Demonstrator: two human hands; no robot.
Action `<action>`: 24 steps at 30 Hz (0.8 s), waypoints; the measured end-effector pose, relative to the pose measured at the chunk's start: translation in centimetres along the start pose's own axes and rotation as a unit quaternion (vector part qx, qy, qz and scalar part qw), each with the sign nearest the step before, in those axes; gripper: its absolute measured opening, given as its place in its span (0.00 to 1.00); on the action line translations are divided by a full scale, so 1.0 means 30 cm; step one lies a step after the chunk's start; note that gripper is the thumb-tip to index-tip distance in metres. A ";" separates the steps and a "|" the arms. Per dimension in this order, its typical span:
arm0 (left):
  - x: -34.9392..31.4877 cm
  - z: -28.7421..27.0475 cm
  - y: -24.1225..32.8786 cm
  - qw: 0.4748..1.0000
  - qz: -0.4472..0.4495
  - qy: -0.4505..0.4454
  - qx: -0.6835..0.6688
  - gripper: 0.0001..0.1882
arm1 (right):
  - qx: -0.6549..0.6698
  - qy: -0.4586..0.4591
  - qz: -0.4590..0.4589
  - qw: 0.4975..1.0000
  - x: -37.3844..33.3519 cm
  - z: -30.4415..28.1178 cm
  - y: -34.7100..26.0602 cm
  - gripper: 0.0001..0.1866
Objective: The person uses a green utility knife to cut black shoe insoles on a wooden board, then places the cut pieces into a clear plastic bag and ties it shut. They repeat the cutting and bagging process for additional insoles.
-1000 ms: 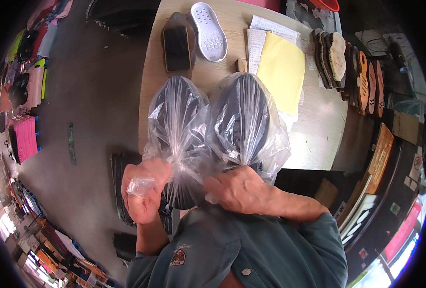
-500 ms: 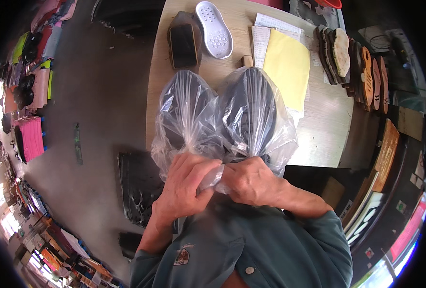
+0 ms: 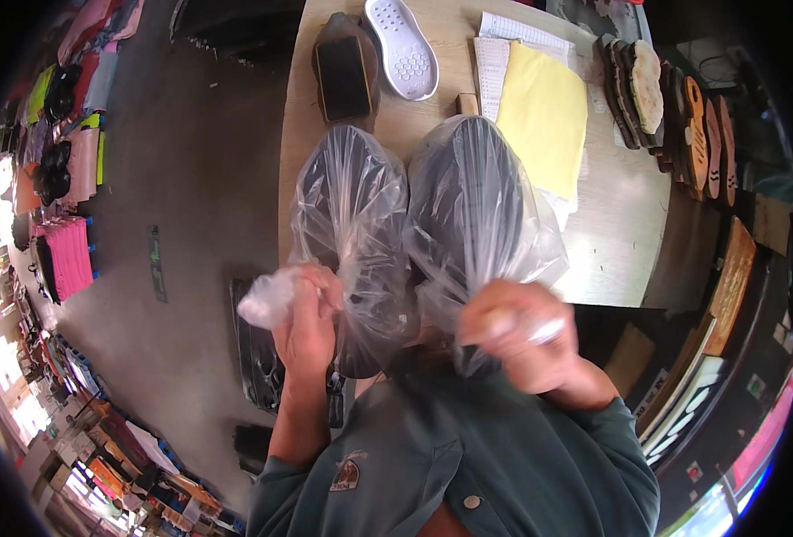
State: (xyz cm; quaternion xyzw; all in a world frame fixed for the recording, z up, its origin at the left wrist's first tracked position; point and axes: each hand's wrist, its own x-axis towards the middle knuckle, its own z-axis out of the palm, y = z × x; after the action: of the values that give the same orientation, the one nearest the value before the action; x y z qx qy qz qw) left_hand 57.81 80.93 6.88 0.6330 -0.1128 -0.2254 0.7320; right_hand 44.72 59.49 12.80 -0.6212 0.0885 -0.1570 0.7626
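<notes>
Two dark, shoe-shaped items lie side by side with their rounded ends away from me, each wrapped in clear plastic: a left plastic bag [image 3: 347, 215] and a right plastic bag [image 3: 472, 201]. My left hand [image 3: 307, 327] is closed on a gathered bunch of the left bag's film, which sticks out past the fingers. Over the near end of the right bag, my right hand [image 3: 526, 336] is clenched, blurred by motion, with a bit of plastic showing at its knuckles. Pleats in the film run from each dark shape toward the hand holding it.
Beyond the bags on the wooden table [image 3: 611, 233] are a phone [image 3: 343, 79] on a dark shoe-shaped piece, a white sole [image 3: 402, 49], papers and a yellow sheet [image 3: 541, 116]. Several soles [image 3: 633, 89] stand at the right. A dark bag-like item [image 3: 258, 358] lies low at my left.
My hands, which were together at the middle gripping plastic, have moved apart, the left one leftward and the right one rightward. The film on both bags is pulled straighter.
</notes>
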 end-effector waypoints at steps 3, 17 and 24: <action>-0.003 0.007 -0.011 0.997 -0.012 0.005 -0.073 0.07 | 0.272 0.080 0.114 0.952 -0.019 -0.068 -0.078 0.23; 0.011 0.055 0.043 1.000 -0.009 0.017 -0.010 0.17 | 0.013 0.155 0.097 0.983 -0.127 -0.088 -0.324 0.29; 0.033 0.059 0.038 1.000 -0.014 0.006 -0.027 0.15 | -0.101 0.004 0.045 0.994 -0.167 -0.149 -0.465 0.26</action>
State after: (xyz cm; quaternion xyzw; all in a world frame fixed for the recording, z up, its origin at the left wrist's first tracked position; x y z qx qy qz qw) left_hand 58.10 79.01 8.19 0.6160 -0.0935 -0.2353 0.7460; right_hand 36.75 54.65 25.16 -0.6901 0.1351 -0.1151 0.7016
